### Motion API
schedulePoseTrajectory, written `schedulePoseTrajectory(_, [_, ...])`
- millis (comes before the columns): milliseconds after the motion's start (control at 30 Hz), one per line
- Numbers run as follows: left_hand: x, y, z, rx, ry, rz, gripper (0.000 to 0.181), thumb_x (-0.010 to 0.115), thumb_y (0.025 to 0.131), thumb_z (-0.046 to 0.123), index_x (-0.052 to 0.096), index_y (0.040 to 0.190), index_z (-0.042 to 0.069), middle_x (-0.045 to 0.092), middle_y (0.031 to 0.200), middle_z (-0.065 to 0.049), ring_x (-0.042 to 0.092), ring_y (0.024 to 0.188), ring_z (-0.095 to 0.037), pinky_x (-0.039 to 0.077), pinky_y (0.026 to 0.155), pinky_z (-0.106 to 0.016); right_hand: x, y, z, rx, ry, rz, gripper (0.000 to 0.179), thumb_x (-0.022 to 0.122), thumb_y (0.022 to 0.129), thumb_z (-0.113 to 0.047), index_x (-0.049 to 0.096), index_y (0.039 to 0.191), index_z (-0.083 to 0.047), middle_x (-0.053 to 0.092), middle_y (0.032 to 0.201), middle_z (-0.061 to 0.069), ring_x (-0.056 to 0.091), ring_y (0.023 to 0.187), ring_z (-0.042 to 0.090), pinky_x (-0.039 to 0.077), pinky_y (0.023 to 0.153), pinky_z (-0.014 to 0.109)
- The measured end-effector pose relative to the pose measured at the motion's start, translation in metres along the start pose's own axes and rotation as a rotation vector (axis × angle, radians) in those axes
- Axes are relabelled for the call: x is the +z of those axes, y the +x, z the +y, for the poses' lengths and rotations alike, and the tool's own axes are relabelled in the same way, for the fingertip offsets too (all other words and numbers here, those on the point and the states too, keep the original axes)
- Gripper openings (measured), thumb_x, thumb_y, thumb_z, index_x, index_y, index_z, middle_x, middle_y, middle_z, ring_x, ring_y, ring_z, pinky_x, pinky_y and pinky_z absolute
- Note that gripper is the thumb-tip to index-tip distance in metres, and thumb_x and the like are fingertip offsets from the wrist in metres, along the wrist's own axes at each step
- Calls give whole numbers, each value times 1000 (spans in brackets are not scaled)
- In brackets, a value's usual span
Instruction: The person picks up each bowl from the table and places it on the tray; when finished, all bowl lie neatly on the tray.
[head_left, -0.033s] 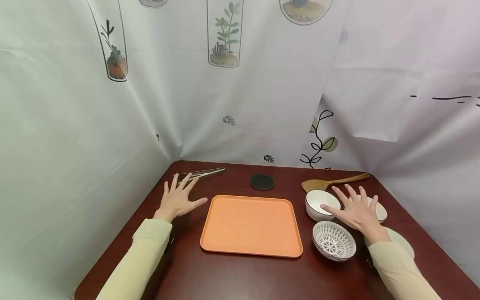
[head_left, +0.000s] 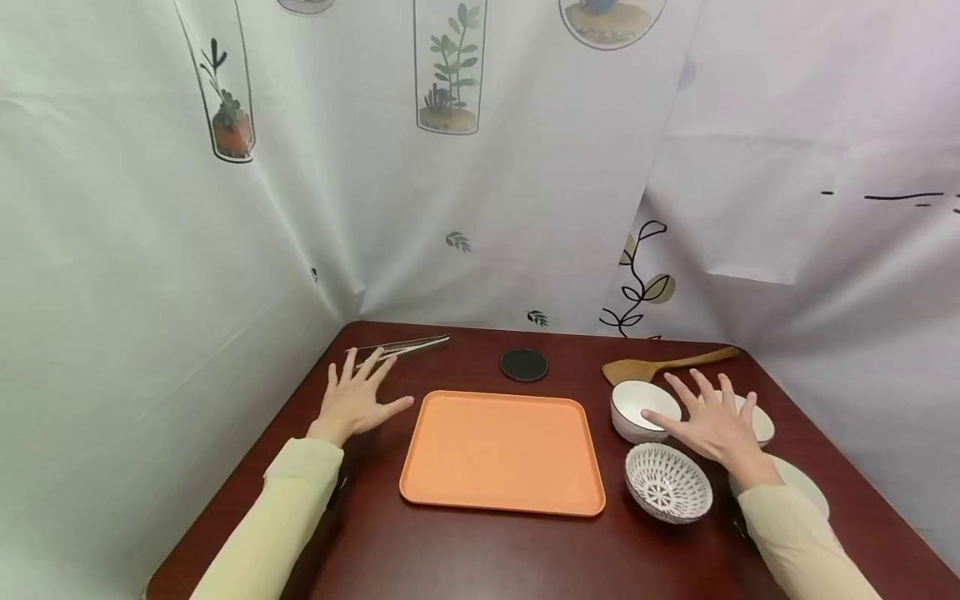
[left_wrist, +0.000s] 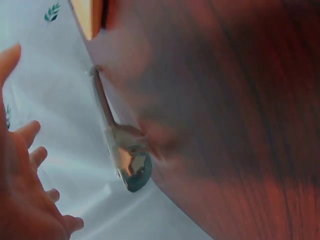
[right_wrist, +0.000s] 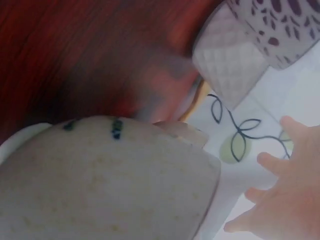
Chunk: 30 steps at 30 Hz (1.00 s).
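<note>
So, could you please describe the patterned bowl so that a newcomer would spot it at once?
Find the orange tray on the dark red table. Just off its right side, toward the near corner, sits the patterned bowl. Its inside is covered with a dark and white lattice, while the white bowl just behind it is plain inside.

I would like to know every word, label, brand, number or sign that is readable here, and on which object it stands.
None: no view shows a readable word, label, brand, number or sign.
The wall cloth carries drawn plants and dark strokes, with no readable letters.
The orange tray shows no print.
The dark marks on the pale speckled dish, in the right wrist view, are too blurred to read.
</note>
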<state>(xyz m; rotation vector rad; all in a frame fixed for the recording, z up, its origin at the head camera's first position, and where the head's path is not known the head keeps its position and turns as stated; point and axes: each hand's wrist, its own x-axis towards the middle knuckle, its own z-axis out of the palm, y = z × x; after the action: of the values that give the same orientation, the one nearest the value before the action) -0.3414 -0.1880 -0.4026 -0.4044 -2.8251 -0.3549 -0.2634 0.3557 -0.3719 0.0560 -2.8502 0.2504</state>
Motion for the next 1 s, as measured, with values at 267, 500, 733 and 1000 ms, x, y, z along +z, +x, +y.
schedulePoseTrajectory(267, [8, -36, 36, -175, -401, -258, 55, 69, 89, 27, 57, 125, -11, 65, 112, -25, 68, 91, -35, 58, 77, -47, -15, -58, 22, 57, 84, 120, 109, 70, 77, -63, 21, 152, -2, 27, 143, 35, 18, 133, 56, 9, 94, 83])
schedulePoseTrajectory(500, [14, -62, 52, -293, -701, -402, 44, 74, 77, -1, 57, 113, -19, 64, 79, -13, 69, 64, -22, 60, 57, -34, -5, -102, 70, 149, 230, 9, 121, 82, 73, -40, 5, 145, 20, 11, 137, 51, 13, 123, 69, 14, 93, 82])
schedulePoseTrajectory(733, [16, -61, 45, -296, -745, -353, 35, 71, 67, -12, 60, 99, -16, 64, 76, -14, 67, 63, -23, 60, 56, -38, 4, -105, 94, 256, 315, -214, 118, 74, 81, -39, -5, 137, 29, 16, 130, 54, 26, 117, 63, 39, 88, 68])
schedulePoseTrajectory(1000, [22, -47, 51, -290, -788, -374, 35, 73, 68, -15, 60, 101, -17, 64, 76, -15, 67, 64, -24, 61, 58, -39, 2, -105, 102, 289, 366, -136, 101, 80, 78, -34, 21, 135, 25, 43, 122, 41, 52, 104, 44, 44, 70, 28])
